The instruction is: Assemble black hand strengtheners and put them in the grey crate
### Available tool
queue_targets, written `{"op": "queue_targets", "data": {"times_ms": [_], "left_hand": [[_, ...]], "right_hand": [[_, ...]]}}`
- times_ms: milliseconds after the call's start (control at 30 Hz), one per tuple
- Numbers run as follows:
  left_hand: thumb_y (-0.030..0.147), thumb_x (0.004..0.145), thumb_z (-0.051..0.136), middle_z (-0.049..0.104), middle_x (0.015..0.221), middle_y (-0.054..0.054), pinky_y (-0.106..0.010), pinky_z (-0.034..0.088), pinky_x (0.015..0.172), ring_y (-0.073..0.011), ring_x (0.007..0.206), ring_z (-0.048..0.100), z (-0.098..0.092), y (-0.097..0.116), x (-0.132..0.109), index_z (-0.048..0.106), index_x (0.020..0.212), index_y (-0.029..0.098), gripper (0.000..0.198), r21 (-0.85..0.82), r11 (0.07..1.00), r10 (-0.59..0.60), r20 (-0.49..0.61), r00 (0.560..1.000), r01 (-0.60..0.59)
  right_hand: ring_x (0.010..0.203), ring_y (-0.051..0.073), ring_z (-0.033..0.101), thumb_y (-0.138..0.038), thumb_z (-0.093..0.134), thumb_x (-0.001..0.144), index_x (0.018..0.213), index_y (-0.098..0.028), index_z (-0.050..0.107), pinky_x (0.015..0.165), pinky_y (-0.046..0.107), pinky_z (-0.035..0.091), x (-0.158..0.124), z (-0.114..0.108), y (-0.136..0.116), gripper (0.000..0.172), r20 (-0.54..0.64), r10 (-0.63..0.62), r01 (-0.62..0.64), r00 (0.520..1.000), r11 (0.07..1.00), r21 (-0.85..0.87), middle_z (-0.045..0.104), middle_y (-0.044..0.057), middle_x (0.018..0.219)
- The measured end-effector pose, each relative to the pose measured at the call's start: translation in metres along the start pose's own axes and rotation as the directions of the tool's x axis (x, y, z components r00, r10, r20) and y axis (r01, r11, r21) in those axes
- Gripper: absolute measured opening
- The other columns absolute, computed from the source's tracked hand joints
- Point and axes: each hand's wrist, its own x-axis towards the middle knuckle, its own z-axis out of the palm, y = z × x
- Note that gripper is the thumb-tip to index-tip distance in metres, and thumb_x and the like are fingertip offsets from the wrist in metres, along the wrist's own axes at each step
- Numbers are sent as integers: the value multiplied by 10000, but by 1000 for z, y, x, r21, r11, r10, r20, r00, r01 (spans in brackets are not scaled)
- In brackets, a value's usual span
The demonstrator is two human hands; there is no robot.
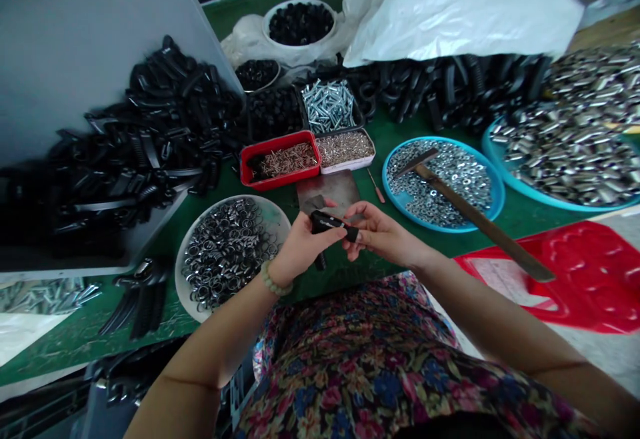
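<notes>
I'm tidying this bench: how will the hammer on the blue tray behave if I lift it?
The hammer will probably feel head-heavy: metal head, long wooden handle. The handle looks stiff. Lying on loose metal parts in the blue tray, with its handle past the rim, it could tip or slide if nudged.

Small-parts assembly workshop, factory-type. Landmark is the green-topped workbench [65, 346]: black plastic parts [150, 139] heaped in bulk along its far left, red tray [280, 178] of pins at its far edge, blue basin [425, 222] of steel nuts right of centre with a wooden-handled hammer [465, 206] lying across it, white bowl [273, 216] of metal rings near the front left. Hardware in production quantities all over the bench.
</notes>
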Motion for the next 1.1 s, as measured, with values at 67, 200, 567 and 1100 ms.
{"op": "queue_targets", "data": {"times_ms": [67,200,567,1100], "left_hand": [[276,708,761,650,820,40,-245,493,674,-84,628,603,-1,-4,0,485,1099,207,484,-9,1000,29,-52,998,-29],[305,748,730,646,847,25,-243,488,694,-93,688,606,-3,-2,-2,474,1128,208,468,10,999,50,-51,997,-50],[345,756,725,617,895,-1,-266,472,799,-122,808,590,-21,18,-9,495,1206,214,522,44,993,111,-43,993,-109],[337,852,582,585,1158,-120,-396,432,971,-239,1077,564,-58,22,13,347,1402,165,622,603,783,217,-35,976,-152]], "right_hand": [[685,102,696,-331,674,852,1058,-213,395,656,237,560,1,6,0,366,-24,10,-10,1000,1000,10,691,-12,833],[674,123,708,-388,703,820,1072,-225,362,628,235,555,4,17,2,455,-71,51,-45,996,996,79,701,-9,804],[650,135,710,-399,701,813,1130,-235,328,624,251,574,22,28,-6,517,-57,133,-127,989,987,100,713,0,780],[737,157,658,-340,543,902,983,-172,525,695,328,541,105,4,-46,188,7,-104,64,995,552,-832,657,36,835]]}}
